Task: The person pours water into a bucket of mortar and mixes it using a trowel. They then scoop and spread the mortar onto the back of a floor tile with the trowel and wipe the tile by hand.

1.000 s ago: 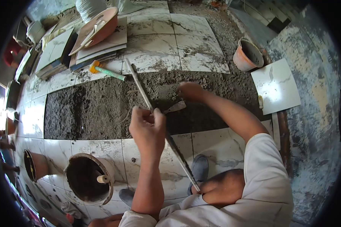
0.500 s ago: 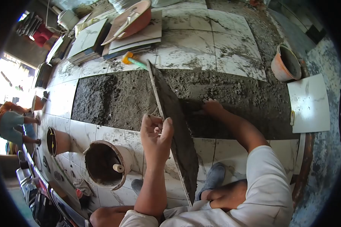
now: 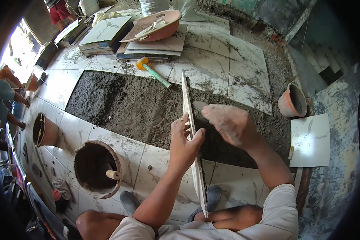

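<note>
A large floor tile [image 3: 197, 168] stands on edge in front of me, seen almost side-on, its lower end near my feet. My left hand [image 3: 186, 140] grips its edge from the left, thumb and fingers closed on it. On the tile's other side, my mortar-smeared right hand [image 3: 230, 125] is raised and blurred, fingers closed together. A flat grey piece [image 3: 200, 105] shows at its fingertips; I cannot make out its kind. Behind the tile lies a bed of grey mortar [image 3: 144, 108]. A hammer with a yellow head and green handle [image 3: 156, 75] lies at the bed's far edge.
A mortar bucket [image 3: 119, 160] with a wooden handle [image 3: 113, 175] inside stands at left, another bucket [image 3: 50, 132] beyond it. Tile stacks [image 3: 106, 34] and a pink basin [image 3: 170, 28] sit at the back. At right are an orange bucket [image 3: 286, 105] and a loose tile [image 3: 316, 140]. People stand far left.
The tile has turned from showing its mortar-covered face to nearly edge-on. My right hand has lifted from low behind the tile toward me. The camera view has shifted.
</note>
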A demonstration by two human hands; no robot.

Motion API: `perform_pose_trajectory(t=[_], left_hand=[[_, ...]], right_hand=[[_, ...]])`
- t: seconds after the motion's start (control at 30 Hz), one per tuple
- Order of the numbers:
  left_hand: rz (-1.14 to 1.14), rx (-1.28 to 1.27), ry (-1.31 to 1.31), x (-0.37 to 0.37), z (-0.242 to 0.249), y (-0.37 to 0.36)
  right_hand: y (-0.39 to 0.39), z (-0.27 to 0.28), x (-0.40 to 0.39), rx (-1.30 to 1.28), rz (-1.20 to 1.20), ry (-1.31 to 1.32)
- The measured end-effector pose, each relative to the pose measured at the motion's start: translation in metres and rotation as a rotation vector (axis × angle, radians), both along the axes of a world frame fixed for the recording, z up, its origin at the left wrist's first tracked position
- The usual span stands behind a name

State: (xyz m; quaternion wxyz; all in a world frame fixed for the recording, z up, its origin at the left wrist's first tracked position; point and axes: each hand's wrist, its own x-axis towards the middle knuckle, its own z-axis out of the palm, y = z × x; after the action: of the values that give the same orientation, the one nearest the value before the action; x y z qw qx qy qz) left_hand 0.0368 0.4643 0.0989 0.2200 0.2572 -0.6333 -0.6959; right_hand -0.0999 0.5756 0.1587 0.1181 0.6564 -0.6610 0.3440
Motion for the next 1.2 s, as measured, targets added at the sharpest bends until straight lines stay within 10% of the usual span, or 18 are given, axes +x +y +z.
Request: perform_pose_trajectory(t=[0.67, 1.2], left_hand=[[0.007, -0.237, 0.038, -0.008, -0.005, -0.001], [-0.018, -0.156, 0.051, -0.005, -0.008, -0.006]], right_hand=[[-0.058, 0.024, -0.031, 0.511, -0.058, 0.405], [-0.050, 0.025, 0.008, 0.281, 0.161, 0.382]])
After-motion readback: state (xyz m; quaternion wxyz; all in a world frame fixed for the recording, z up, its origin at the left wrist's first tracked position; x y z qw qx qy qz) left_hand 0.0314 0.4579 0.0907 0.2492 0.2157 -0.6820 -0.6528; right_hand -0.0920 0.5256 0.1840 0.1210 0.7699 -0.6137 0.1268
